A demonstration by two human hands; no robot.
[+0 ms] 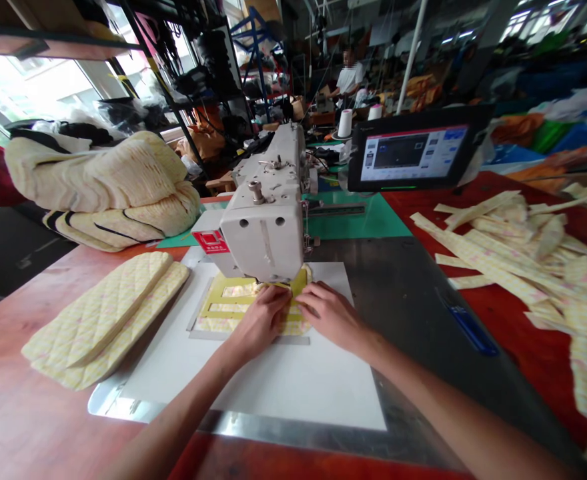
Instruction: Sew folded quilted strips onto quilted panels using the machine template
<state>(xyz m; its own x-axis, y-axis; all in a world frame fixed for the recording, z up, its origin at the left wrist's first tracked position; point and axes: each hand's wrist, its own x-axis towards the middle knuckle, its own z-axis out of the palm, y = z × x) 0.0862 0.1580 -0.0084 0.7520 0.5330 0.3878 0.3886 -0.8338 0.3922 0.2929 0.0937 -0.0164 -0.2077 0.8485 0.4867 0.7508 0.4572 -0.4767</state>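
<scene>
Under the head of a white sewing machine, a yellow slotted template lies over pale yellow patterned fabric. My left hand rests on the template's right half, its fingers bent and pressed together at the fabric close to the needle area. From the right, my right hand reaches the template's right edge, its fingers curled and pinched at the fabric there. The fingertips of both hands nearly meet, and they partly hide the cloth between them. A white sheet lies beneath the template.
Quilted pieces lie left of the machine, with a tall stack behind them. Loose fabric strips and blue-handled snips are on the right. A control screen stands behind. Farther back is a person.
</scene>
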